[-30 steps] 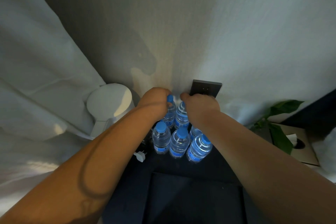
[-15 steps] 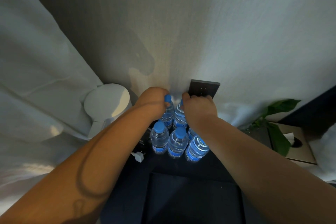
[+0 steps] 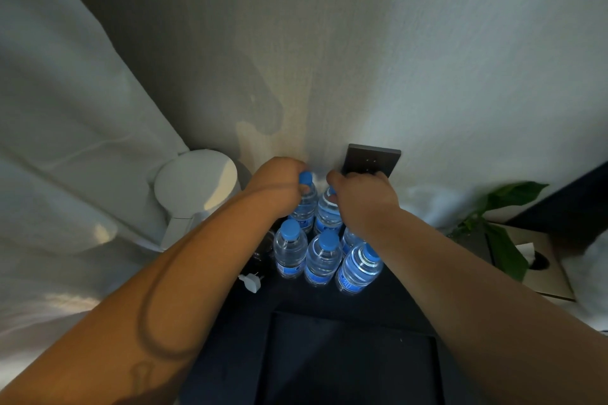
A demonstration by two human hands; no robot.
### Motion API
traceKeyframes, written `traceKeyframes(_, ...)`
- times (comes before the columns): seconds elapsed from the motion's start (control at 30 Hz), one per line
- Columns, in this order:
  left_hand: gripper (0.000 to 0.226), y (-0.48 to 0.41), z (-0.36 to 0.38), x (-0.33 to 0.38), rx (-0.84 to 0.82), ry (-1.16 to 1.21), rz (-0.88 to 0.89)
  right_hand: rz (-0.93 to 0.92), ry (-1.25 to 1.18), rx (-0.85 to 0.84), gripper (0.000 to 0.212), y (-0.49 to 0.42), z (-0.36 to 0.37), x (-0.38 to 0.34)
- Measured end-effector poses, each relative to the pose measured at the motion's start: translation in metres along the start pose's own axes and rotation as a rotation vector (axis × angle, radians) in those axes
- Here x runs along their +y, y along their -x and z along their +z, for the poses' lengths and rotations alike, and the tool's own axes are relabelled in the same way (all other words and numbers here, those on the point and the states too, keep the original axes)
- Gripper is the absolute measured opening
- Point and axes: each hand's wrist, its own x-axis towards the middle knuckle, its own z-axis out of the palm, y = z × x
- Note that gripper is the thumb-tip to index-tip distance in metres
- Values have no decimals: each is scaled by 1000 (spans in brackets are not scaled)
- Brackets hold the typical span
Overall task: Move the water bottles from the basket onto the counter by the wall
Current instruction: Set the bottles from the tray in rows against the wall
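The dark counter (image 3: 296, 302) carries a cluster of blue-capped water bottles (image 3: 322, 256) beneath and just nearer than the hands. A white plug (image 3: 250, 282) lies below the left hand (image 3: 276, 187), beside the bottles.

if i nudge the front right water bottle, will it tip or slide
The front right bottle looks full, so probably heavy for its size and harder to topple. It is tall on a narrow base, so a push near the cap might tip it. Neighbouring bottles crowd its left, so they would likely stop it that way.
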Motion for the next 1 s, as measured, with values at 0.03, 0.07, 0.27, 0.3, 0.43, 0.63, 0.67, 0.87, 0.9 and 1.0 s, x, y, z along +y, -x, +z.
traceKeyframes(0.03, 23, 0, 0, 0, -4, -3, -4, 8, -7, -12, 36, -2, -1, 0)
traceKeyframes(0.07, 23, 0, 0, 1, -9, -5, -8, 18, -20, -24, 34, -3, -1, 1)
traceKeyframes(0.27, 25, -1, 0, 2, -25, -25, -5, 92, -138, -11, 35, -12, -2, 0)
traceKeyframes(0.3, 24, -2, 0, 1, -23, -25, -5, 99, -149, -2, 36, -12, -2, 0)
traceKeyframes(0.43, 23, -3, 2, -3, -8, -28, -5, 96, -145, -33, 37, -5, 3, -1)
traceKeyframes(0.63, 22, -6, 7, -3, 1, -43, 37, 98, -152, -61, 49, 1, -3, 5)
traceKeyframes(0.67, 22, -6, 7, -2, 3, -51, 41, 103, -161, -69, 48, 0, -5, 6)
traceKeyframes(0.87, 21, -5, 3, 0, -16, -59, 22, 132, -199, -71, 38, -7, -10, 3)
traceKeyframes(0.9, 22, -5, 2, 1, -21, -61, 21, 135, -202, -69, 36, -8, -10, 2)
traceKeyframes(1.0, 26, -4, 1, 0, -27, -61, 15, 134, -187, -70, 34, -11, -8, -2)
